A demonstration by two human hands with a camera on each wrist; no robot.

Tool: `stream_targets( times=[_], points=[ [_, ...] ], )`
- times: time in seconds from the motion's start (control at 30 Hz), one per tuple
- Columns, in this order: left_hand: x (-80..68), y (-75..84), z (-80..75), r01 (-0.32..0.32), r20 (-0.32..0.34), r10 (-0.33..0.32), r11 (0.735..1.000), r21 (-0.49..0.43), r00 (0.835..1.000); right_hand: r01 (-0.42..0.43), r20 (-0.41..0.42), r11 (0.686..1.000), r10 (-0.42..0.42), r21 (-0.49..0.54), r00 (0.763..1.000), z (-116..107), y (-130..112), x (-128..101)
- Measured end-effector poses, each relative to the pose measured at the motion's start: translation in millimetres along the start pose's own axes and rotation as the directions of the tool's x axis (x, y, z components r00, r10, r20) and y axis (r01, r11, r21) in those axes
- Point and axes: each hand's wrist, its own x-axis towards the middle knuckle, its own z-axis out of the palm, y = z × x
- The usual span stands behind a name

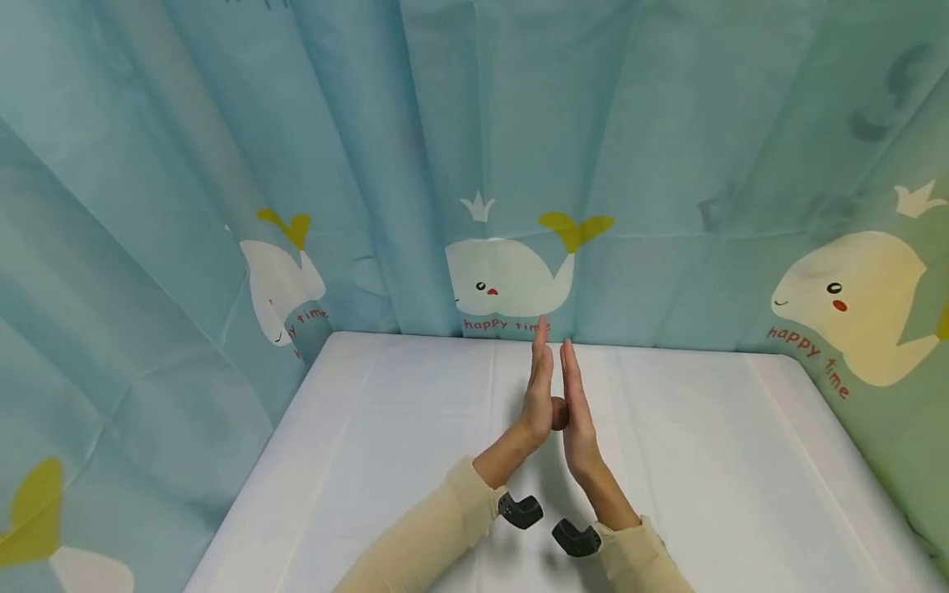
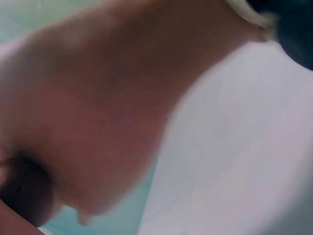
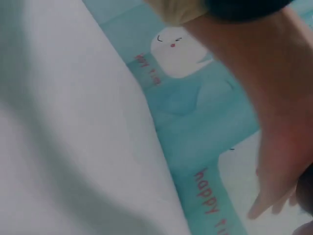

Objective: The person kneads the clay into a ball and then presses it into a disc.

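Observation:
A small dark brown ball-like thing [image 1: 559,413] is held between the two palms, above the white table. My left hand [image 1: 539,395] presses it from the left with straight fingers pointing up and away. From the other side my right hand [image 1: 579,420] presses against it, fingers likewise straight. The fingertips of the two hands stand slightly apart. In the left wrist view the dark round thing [image 2: 29,196] shows at the lower left beside the palm; in the right wrist view only part of it [image 3: 306,191] appears at the right edge.
A white-covered table [image 1: 400,412] lies under the hands. Blue-green curtains [image 1: 667,165] printed with whales hang behind it and along both sides. Black devices [image 1: 521,511] are strapped at both wrists, close to each other, over beige sleeves [image 1: 437,527].

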Motion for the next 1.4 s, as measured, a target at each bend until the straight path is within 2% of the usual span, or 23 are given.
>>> stream_targets(
  times=[0.1, 0.2, 0.37, 0.47, 0.57, 0.7, 0.8, 0.97, 1.1, 1.23, 1.4],
  points=[
    [-5.5, -6.0, 1.1, 0.010, 0.038, -0.010, 1.000, 0.015, 0.999, -0.031, -0.047, 0.998, 0.028, -0.048, 0.998, -2.7, -5.2, 3.7],
    [-18.1, -8.3, 5.1, 0.019, 0.086, -0.021, 1.000, 0.018, 0.996, -0.039, -0.072, 0.997, 0.035, -0.060, 0.997, -12.1, -6.8, 10.1],
    [-33.4, -4.0, 9.6, 0.045, 0.124, -0.044, 0.999, -0.004, 0.991, -0.046, -0.044, 0.999, 0.046, -0.015, 0.998, -26.1, -2.3, 18.3],
    [-28.9, 1.5, 7.2, 0.050, 0.106, -0.047, 0.998, -0.027, 0.993, -0.043, -0.009, 0.999, 0.043, 0.009, 0.999, -23.9, 2.8, 16.8],
    [-15.9, 4.2, 2.0, 0.048, 0.077, -0.045, 0.998, -0.032, 0.996, -0.016, 0.012, 1.000, 0.016, 0.000, 1.000, -15.4, 7.9, 11.3],
    [1.8, -3.2, -5.3, 0.040, 0.028, -0.041, 0.999, 0.014, 0.999, -0.001, 0.015, 1.000, 0.001, -0.019, 1.000, -2.8, 7.2, 3.9],
    [7.3, -12.4, -8.4, 0.044, 0.008, -0.045, 0.998, 0.052, 0.999, -0.003, -0.005, 0.999, 0.003, -0.034, 1.000, 2.2, 3.1, 2.0],
    [-2.7, -24.9, -5.2, 0.058, 0.053, -0.061, 0.996, 0.062, 0.997, 0.000, -0.040, 0.996, -0.003, -0.085, 0.999, -3.6, -3.2, 7.1],
    [-15.7, -27.0, 2.1, 0.050, 0.077, -0.054, 0.997, 0.051, 0.996, 0.009, -0.037, 0.998, -0.012, -0.070, 0.999, -14.5, -3.6, 16.4],
    [-21.9, -18.3, 7.9, 0.019, 0.088, -0.022, 0.999, 0.029, 0.996, -0.037, -0.039, 0.999, 0.036, -0.005, 0.999, -22.0, 1.4, 20.7],
    [-15.4, -4.8, 6.5, -0.029, 0.064, 0.026, 0.999, 0.035, 0.998, -0.059, -0.013, 0.994, 0.060, 0.093, 0.998, -16.8, 9.2, 14.2]
  ],
)
